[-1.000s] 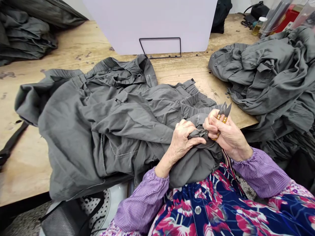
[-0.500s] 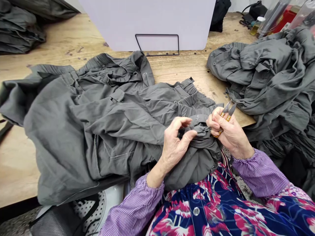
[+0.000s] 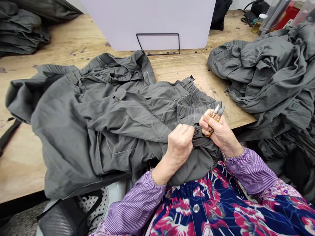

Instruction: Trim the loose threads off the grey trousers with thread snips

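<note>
At the far left, a pile of folded grey cloth [image 3: 22,31] sits at the back of the wooden table [image 3: 22,164], and a dark strap [image 3: 10,136] lies nearer the front edge; next, below that edge, a black mesh bag [image 3: 59,218] rests beside a pale, perforated surface [image 3: 105,198]; above them, grey garments [image 3: 110,114] with gathered waistbands spread in overlapping folds across the table's middle, their near part hanging over the edge toward the person's lap; behind these stands a pale board [image 3: 152,23] with a black wire frame [image 3: 158,33] at its foot; the left hand [image 3: 180,142], below a purple striped sleeve [image 3: 137,200], is clenched at the right end of the garments, knuckles up, though its fingertips are hidden and I cannot tell what they pinch; just beside it, the right hand [image 3: 220,132] grasps small snips [image 3: 218,118] by their golden handles, the two blades apart and pointing up, its curled fingers close against the cloth; below both lies a floral apron [image 3: 197,218]; farther right, a heap of grey clothing [image 3: 268,72] covers the table's corner; behind it stands a small white-capped bottle [image 3: 258,23].
</note>
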The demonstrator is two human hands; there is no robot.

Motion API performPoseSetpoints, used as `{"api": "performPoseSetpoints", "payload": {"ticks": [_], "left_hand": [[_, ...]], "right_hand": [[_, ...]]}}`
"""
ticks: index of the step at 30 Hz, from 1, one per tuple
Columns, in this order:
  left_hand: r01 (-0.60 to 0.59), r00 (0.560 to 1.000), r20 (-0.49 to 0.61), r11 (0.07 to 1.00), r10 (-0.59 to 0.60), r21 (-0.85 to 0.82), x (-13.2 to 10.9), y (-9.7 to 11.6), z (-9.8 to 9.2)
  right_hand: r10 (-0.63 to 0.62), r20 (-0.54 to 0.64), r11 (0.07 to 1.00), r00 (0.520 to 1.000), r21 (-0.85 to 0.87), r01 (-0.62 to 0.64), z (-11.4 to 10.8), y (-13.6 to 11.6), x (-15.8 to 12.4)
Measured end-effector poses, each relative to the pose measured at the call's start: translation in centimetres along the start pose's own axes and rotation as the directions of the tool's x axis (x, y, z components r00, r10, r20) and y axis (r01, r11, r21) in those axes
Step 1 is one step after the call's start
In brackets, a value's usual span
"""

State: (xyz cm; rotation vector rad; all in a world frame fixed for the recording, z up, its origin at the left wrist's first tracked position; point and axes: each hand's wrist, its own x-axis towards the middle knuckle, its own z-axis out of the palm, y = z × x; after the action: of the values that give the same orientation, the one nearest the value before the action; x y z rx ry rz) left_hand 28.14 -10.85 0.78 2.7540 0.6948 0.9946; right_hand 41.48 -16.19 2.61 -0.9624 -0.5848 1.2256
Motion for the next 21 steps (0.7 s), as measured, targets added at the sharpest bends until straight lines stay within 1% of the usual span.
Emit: {"api": "performPoseSetpoints", "payload": {"ticks": [1, 2, 3, 5, 6, 7, 8, 9, 10, 11, 12, 13, 14, 15, 16, 17, 19, 20, 21], "left_hand": [[0.079, 0.997, -0.007, 0.988, -0.080, -0.132, 0.2, -0.1, -0.4], [0.169, 0.985, 0.000, 0.950, -0.175, -0.264, 0.5, -0.1, -0.9], [0.256, 0.962, 0.016, 0.886, -0.271, -0.386, 0.9, 0.0, -1.4], [0.382, 0.898, 0.060, 0.704, -0.437, -0.598, 1.8, 0.3, -2.4], [0.408, 0.862, 0.073, 0.602, -0.502, -0.686, 2.2, 0.5, -2.7], [0.406, 0.828, 0.069, 0.512, -0.556, -0.757, 2.6, 0.6, -3.0], [0.386, 0.798, 0.047, 0.449, -0.601, -0.806, 2.9, 0.7, -3.1], [0.367, 0.775, 0.022, 0.423, -0.631, -0.829, 3.1, 0.7, -3.1], [0.369, 0.773, 0.012, 0.435, -0.634, -0.821, 3.2, 0.6, -3.0], [0.390, 0.794, 0.023, 0.481, -0.607, -0.785, 3.1, 0.5, -2.8], [0.419, 0.830, 0.059, 0.550, -0.555, -0.723, 3.0, 0.4, -2.7], [0.441, 0.862, 0.111, 0.624, -0.494, -0.645, 2.7, 0.2, -2.5], [0.453, 0.880, 0.162, 0.688, -0.446, -0.567, 2.5, 0.1, -2.3], [0.456, 0.887, 0.196, 0.733, -0.417, -0.505, 2.2, 0.1, -2.1], [0.458, 0.888, 0.214, 0.751, -0.406, -0.476, 1.9, 0.0, -2.0], [0.464, 0.886, 0.227, 0.741, -0.405, -0.485, 1.6, -0.1, -1.9], [0.483, 0.875, 0.287, 0.656, -0.391, -0.580, 1.1, -0.3, -1.7], [0.497, 0.867, 0.327, 0.596, -0.377, -0.631, 0.9, -0.4, -1.6], [0.515, 0.856, 0.362, 0.537, -0.370, -0.668, 0.7, -0.6, -1.5]], "right_hand": [[0.010, 0.005, 1.000, 1.000, 0.003, -0.010, -0.1, 0.0, 0.0], [0.017, 0.008, 1.000, 1.000, 0.004, -0.017, -0.3, 0.1, 0.0], [0.022, 0.010, 1.000, 1.000, 0.005, -0.022, -0.4, 0.1, 0.0], [0.023, 0.009, 1.000, 1.000, 0.017, -0.023, -0.5, 0.1, -0.1], [0.023, 0.007, 0.999, 1.000, 0.028, -0.023, -0.5, 0.2, -0.1], [0.022, 0.004, 0.999, 1.000, 0.040, -0.023, -0.5, 0.1, -0.1], [0.022, 0.002, 0.999, 1.000, 0.049, -0.022, -0.4, 0.1, -0.1], [0.018, 0.000, 0.998, 1.000, 0.053, -0.018, -0.4, 0.0, -0.1], [0.011, 0.000, 0.999, 1.000, 0.050, -0.011, -0.3, -0.1, -0.1], [-0.001, 0.001, 0.999, 1.000, 0.042, 0.000, -0.2, -0.2, -0.1], [-0.017, 0.004, 0.999, 1.000, 0.032, 0.017, -0.2, -0.4, -0.1], [-0.035, 0.008, 0.999, 0.999, 0.020, 0.035, -0.1, -0.5, -0.1], [-0.052, 0.012, 0.999, 0.999, 0.007, 0.052, -0.1, -0.6, 0.0], [-0.069, 0.014, 0.998, 0.998, -0.011, 0.069, -0.2, -0.6, 0.0], [-0.088, 0.012, 0.995, 0.996, -0.037, 0.089, -0.4, -0.6, 0.1], [-0.111, 0.009, 0.991, 0.994, -0.076, 0.112, -0.6, -0.7, 0.1], [-0.167, 0.010, 0.962, 0.986, -0.216, 0.165, -1.1, -0.8, 0.2], [-0.205, 0.017, 0.926, 0.979, -0.321, 0.200, -1.4, -0.9, 0.2], [-0.253, 0.033, 0.866, 0.967, -0.438, 0.242, -1.6, -1.1, 0.1]]}}
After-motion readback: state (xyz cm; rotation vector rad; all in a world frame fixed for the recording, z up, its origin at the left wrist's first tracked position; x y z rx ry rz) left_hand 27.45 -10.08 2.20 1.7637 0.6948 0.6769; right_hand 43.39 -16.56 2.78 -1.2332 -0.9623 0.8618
